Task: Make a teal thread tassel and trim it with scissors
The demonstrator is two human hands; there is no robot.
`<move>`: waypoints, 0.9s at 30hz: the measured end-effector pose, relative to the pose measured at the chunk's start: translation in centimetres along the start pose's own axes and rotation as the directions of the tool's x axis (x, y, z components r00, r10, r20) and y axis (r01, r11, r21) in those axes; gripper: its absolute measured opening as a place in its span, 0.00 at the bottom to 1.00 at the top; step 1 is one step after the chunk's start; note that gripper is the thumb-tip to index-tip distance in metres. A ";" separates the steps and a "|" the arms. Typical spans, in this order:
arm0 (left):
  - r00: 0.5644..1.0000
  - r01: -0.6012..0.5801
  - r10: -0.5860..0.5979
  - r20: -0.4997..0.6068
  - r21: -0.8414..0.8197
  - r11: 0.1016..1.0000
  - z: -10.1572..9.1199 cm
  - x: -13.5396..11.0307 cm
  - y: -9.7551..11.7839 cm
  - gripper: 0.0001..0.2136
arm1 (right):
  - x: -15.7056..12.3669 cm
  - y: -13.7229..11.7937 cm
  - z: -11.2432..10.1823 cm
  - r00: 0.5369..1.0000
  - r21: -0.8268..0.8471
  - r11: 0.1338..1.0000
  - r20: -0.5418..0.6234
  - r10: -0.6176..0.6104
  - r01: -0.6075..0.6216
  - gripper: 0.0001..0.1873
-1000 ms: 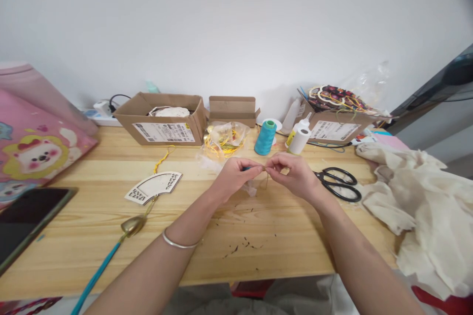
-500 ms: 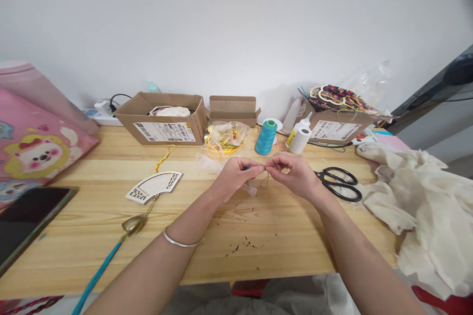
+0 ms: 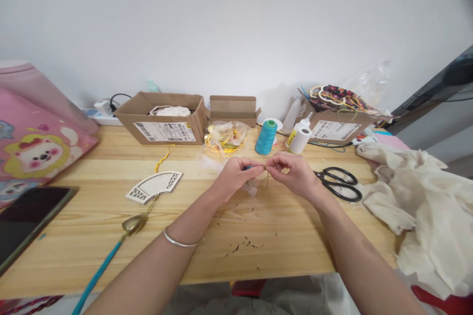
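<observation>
Above the middle of the table, my left hand (image 3: 236, 177) and my right hand (image 3: 290, 172) meet fingertip to fingertip. Both are closed in a pinch on a thin brownish cord (image 3: 268, 179), whose loose end hangs below the right fingertips. A bit of blue shows between my left thumb and forefinger; its kind is hidden. To the left lies a pale fan-shaped pendant (image 3: 154, 187) with a yellow braided loop (image 3: 161, 158), a gold-coloured metal piece (image 3: 133, 225) and a teal tassel (image 3: 98, 273). Black-handled scissors (image 3: 340, 184) rest right of my right hand, their blades partly hidden.
Behind my hands stand a teal thread cone (image 3: 266, 137), glue bottles (image 3: 300, 139) and a plastic bag of yellow cords (image 3: 225, 140). Cardboard boxes (image 3: 164, 130) line the wall. A phone (image 3: 29, 221) lies left; cream cloth (image 3: 424, 216) is heaped right. Dark scraps (image 3: 236, 247) dot the table.
Both hands stay nearly where they were, still pinching. The cord's hanging end has shifted slightly and now hangs straighter.
</observation>
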State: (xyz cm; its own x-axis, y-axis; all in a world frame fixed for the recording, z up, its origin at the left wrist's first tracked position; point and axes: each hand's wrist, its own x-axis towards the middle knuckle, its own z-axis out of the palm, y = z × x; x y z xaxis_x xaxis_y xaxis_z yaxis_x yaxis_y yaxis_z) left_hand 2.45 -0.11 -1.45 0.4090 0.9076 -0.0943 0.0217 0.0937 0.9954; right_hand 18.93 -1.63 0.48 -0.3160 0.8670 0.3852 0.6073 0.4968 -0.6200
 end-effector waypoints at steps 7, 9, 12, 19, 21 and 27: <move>1.000 -0.015 0.015 0.001 0.015 1.000 0.0 0.0 0.0 0.12 | 0.0 -0.1 0.0 1.000 -0.002 1.000 0.005 0.001 -0.001 0.04; 1.000 -0.013 0.013 -0.001 0.020 1.000 0.0 0.0 -0.1 0.12 | 0.0 0.0 0.0 1.000 -0.002 1.000 0.005 0.000 0.000 0.04; 1.000 -0.013 0.013 0.004 0.017 1.000 0.0 0.0 -0.1 0.12 | 0.0 0.0 0.0 1.000 -0.002 1.000 -0.001 0.000 0.000 0.04; 0.999 -0.034 0.034 0.020 0.030 0.999 -0.1 0.0 -0.1 0.14 | -0.1 -0.1 -0.1 0.999 -0.019 0.999 -0.021 -0.028 0.028 0.03; 0.999 -0.032 0.031 0.023 0.042 0.999 -0.1 0.0 -0.1 0.14 | -0.1 0.0 -0.1 0.998 -0.048 0.997 -0.038 -0.058 0.056 0.02; 0.999 -0.036 0.034 0.025 0.081 0.996 -0.1 0.0 0.0 0.14 | -0.1 -0.1 -0.3 0.991 -0.107 0.985 -0.013 -0.136 0.134 0.05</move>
State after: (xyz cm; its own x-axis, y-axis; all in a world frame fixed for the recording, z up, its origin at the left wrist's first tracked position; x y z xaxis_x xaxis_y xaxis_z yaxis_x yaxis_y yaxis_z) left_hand 2.30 -0.10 -1.43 0.4319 0.8999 -0.0599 0.0807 0.0276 0.9964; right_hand 19.14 -1.74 0.70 -0.3864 0.7909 0.4745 0.6338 0.6014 -0.4864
